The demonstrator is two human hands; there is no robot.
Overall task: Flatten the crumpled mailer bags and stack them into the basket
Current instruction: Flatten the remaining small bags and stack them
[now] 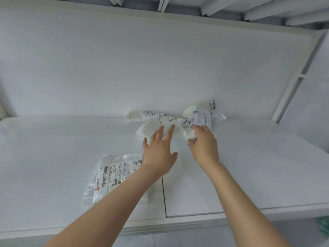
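Head: right hand (203, 147) grips mailer (148, 129), left hand (158, 154) touching.

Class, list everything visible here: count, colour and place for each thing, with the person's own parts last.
crumpled mailer bags: about three or four, white with printed labels, far side of the table against the wall panel
flattened mailer bags: one or a small stack, translucent white, near left, partly under the left forearm
table: one, white, two panels meeting at a seam
wall panel: one, white, behind the table
green thing: one, lower right edge, too cut off to identify
left grip: bare hand, fingers straight, reaching onto the pile
right grip: bare hand, pinching a crumpled bag
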